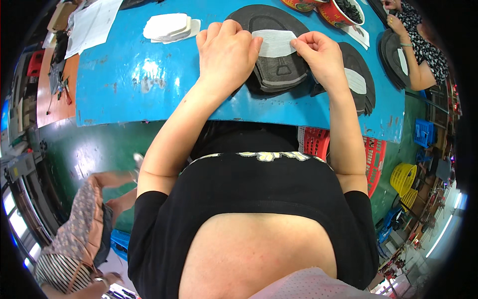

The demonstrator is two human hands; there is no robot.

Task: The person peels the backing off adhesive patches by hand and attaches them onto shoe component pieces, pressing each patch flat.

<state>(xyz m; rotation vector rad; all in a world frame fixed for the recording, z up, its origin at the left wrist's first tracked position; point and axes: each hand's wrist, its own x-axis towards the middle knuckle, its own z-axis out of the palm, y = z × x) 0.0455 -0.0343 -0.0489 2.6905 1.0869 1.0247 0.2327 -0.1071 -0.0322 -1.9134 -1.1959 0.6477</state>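
A white, curved-edge patch [273, 44] lies across a stack of dark grey, rounded fabric pieces [282, 78] on the blue table. My left hand [225, 54] is curled at the patch's left end, its thumb against the edge. Between thumb and forefinger, my right hand [321, 56] pinches the right end. An outline is marked on the top grey piece around the patch. Just right of my right wrist, a second grey stack [366, 87] carries a white patch [355, 80] on top.
White patches [168, 26] are piled on the blue table [124, 70]. A red patterned bowl [339, 12] holds small black pieces at the back. Opposite right, a co-worker's arm [420, 74] rests by another grey stack [392, 59]. Red baskets [374, 162] stand below; another person [82, 224] is behind left.
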